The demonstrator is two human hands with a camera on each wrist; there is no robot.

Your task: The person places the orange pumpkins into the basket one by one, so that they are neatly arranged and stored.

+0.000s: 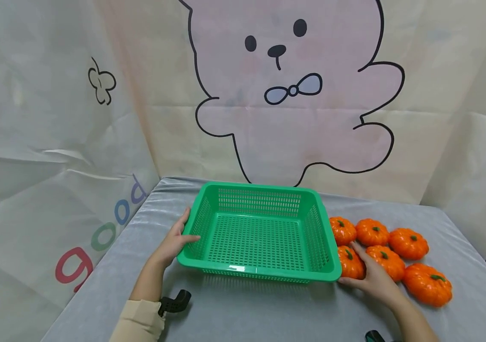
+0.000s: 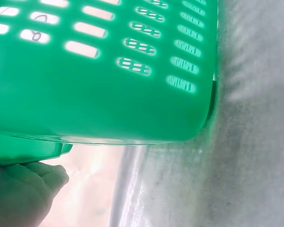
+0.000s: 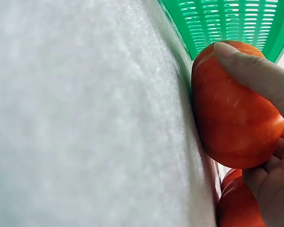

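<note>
A green plastic basket (image 1: 255,237) with slotted walls stands on the table, and nothing lies inside it. My left hand (image 1: 174,242) grips its left rim, the thumb over the edge; in the left wrist view the fingers (image 2: 28,189) lie under the lip. Beside the basket's right wall, my right hand (image 1: 375,280) holds a small orange pumpkin (image 1: 349,262) with a green stem. The right wrist view shows the thumb (image 3: 251,71) on one side of this pumpkin (image 3: 236,113) and the other fingers on its far side. It appears to rest on the cloth.
More orange pumpkins lie close together at the right, among them one at the front (image 1: 428,285) and one behind (image 1: 372,232). A grey cloth (image 1: 247,313) covers the table. Printed fabric walls (image 1: 174,142) stand behind and at both sides.
</note>
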